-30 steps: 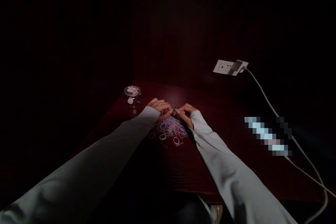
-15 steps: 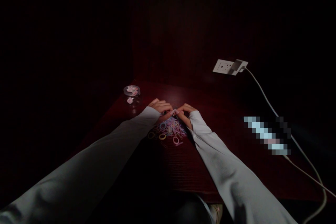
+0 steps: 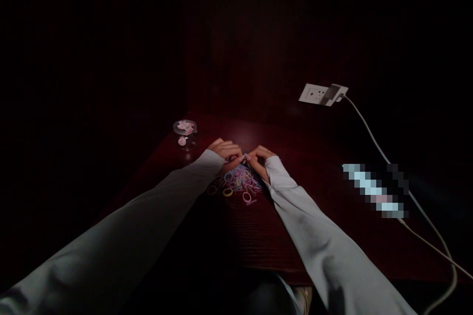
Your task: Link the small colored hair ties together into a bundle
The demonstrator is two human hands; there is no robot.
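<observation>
My left hand (image 3: 226, 150) and my right hand (image 3: 260, 158) meet fingertip to fingertip above a pile of small colourful hair ties (image 3: 242, 179). Both are closed in a pinch, thumbs against the fingers. Whatever sits between the fingertips is too small and dim to make out. Along the near side of the pile lie a yellow hair tie (image 3: 228, 192) and a pale pink one (image 3: 247, 198), each a separate ring. A blue ring (image 3: 228, 177) rests in the pile close to my left hand.
A clear jar (image 3: 185, 135) with pink pieces in and on it stands at the back left of the dark red table (image 3: 254, 236). On the right lies a blurred-out bright device (image 3: 373, 189) with a cable. A charger (image 3: 334, 93) is plugged into a wall socket (image 3: 312, 94).
The fingertips have shifted very slightly against each other. The view has moved a touch; the hair ties, jar and device lie as before.
</observation>
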